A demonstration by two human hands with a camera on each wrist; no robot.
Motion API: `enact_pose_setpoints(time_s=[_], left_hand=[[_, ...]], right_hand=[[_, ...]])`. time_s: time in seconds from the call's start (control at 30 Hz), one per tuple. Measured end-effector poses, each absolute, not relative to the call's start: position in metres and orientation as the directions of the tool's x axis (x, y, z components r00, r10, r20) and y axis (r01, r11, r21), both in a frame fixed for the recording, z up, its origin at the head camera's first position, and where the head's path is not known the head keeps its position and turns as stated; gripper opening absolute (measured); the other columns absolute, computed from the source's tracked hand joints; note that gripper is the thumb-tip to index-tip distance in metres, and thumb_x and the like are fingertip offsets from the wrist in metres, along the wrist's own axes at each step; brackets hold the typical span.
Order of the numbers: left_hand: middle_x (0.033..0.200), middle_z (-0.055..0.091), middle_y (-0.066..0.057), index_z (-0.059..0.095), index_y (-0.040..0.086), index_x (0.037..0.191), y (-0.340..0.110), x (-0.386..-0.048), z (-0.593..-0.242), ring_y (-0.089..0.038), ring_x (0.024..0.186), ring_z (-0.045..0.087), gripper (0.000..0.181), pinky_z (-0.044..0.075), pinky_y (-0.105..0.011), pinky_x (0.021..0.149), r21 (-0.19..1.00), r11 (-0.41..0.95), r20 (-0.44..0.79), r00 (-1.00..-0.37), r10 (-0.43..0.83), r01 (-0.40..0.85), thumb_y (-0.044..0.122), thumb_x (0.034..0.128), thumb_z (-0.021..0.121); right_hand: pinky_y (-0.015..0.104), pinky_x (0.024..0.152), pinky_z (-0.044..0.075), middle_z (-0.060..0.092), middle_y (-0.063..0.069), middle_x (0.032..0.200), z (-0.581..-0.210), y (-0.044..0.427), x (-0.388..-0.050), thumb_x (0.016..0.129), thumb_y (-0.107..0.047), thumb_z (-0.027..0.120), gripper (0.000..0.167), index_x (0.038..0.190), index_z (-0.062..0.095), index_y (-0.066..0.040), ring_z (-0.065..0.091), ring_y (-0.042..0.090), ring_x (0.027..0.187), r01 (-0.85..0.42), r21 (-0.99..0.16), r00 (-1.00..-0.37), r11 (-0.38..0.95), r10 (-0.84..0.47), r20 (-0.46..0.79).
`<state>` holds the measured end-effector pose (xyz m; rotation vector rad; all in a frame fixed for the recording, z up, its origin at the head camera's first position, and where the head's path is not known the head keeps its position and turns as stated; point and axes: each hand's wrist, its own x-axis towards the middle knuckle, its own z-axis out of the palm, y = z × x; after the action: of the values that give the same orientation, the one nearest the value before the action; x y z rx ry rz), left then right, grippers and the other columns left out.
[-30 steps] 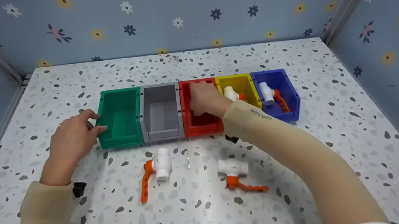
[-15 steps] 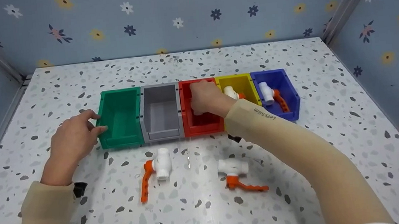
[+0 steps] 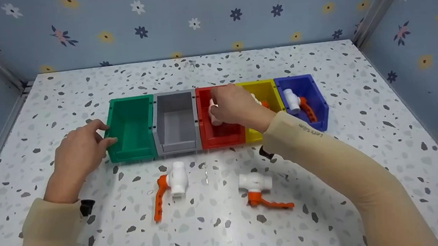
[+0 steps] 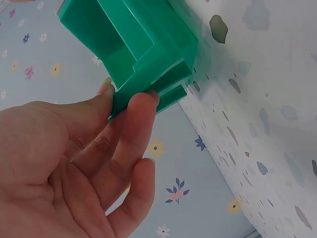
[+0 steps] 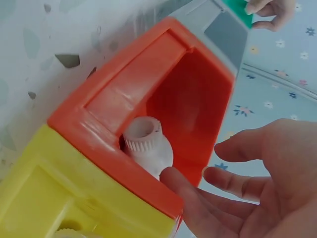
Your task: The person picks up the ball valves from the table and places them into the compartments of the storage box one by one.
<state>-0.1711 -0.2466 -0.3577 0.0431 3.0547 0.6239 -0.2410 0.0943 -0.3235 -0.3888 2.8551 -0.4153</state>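
Note:
My left hand [image 3: 79,150] pinches the left wall of the green bin [image 3: 133,152] between thumb and fingers; the left wrist view shows the fingertips on both sides of that wall [image 4: 126,94]. My right hand [image 3: 237,103] is over the red bin [image 3: 224,140], its fingers spread. In that bin lies a white ball valve [image 5: 148,148], partly hidden by the hand in the head view. One right fingertip is close to the valve and the bin's edge; whether it touches cannot be told. Two white ball valves with orange handles lie in front, one left [image 3: 178,179], one right [image 3: 256,182].
A grey bin [image 3: 179,147] stands between the green and red ones. Right of the red bin, the yellow bin [image 3: 267,86] and the blue bin [image 3: 323,117] each hold a ball valve. The bins stand in a row on a speckled table [image 3: 214,236] with flowered walls around.
My right hand has loosened and shifted slightly right and up from inside the red bin, and the white valve there now shows. The left hand stays on the green bin.

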Motion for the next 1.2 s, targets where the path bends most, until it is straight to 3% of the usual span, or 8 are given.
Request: enact_pose_setpoints(time_s=[0.4,0.9,1.07,1.2], left_hand=[[0.095,0.063,-0.021,0.053,-0.001,0.131,-0.245,-0.171,-0.356,-0.031,0.074,0.059,0.04,0.05,-0.044,0.061,0.39,0.921,-0.047,-0.999,0.017,-0.003,0.022,0.099,0.064],[0.095,0.063,-0.023,0.053,-0.001,0.13,-0.245,-0.169,-0.358,-0.032,0.076,0.059,0.042,0.051,-0.046,0.063,0.383,0.924,-0.025,-0.999,0.022,0.011,0.022,0.0982,0.065],[0.097,0.063,-0.024,0.053,-0.001,0.131,-0.245,-0.17,-0.358,-0.033,0.078,0.058,0.042,0.051,-0.047,0.064,0.376,0.927,-0.03,-0.999,0.021,0.008,0.023,0.0986,0.065],[0.096,0.063,-0.023,0.053,-0.001,0.132,-0.245,-0.171,-0.356,-0.033,0.078,0.058,0.043,0.051,-0.046,0.064,0.374,0.927,-0.032,-0.999,0.012,0.0,0.023,0.0987,0.065]], right_hand=[[0.031,0.065,0.051,0.064,0.0,0.092,-0.307,0.138,-0.212,0.098,-0.027,0.059,0.014,0.103,0.062,-0.015,0.059,0.019,0.073,-0.281,-0.386,-0.942,0.879,-0.33,-0.066],[0.036,0.072,0.056,0.07,0.002,0.098,-0.335,0.226,-0.183,0.098,-0.021,0.064,0.013,0.106,0.069,-0.012,0.064,0.02,0.083,-0.323,-0.479,-0.939,0.816,-0.339,0.056],[0.043,0.08,0.057,0.069,0.005,0.105,-0.341,0.26,-0.182,0.098,-0.014,0.065,0.015,0.109,0.071,-0.008,0.066,0.022,0.091,-0.393,-0.496,-0.913,0.774,-0.392,0.112],[0.041,0.08,0.056,0.067,0.006,0.106,-0.347,0.284,-0.184,0.096,-0.009,0.067,0.016,0.111,0.071,-0.007,0.063,0.02,0.091,-0.447,-0.48,-0.889,0.755,-0.433,0.148]])
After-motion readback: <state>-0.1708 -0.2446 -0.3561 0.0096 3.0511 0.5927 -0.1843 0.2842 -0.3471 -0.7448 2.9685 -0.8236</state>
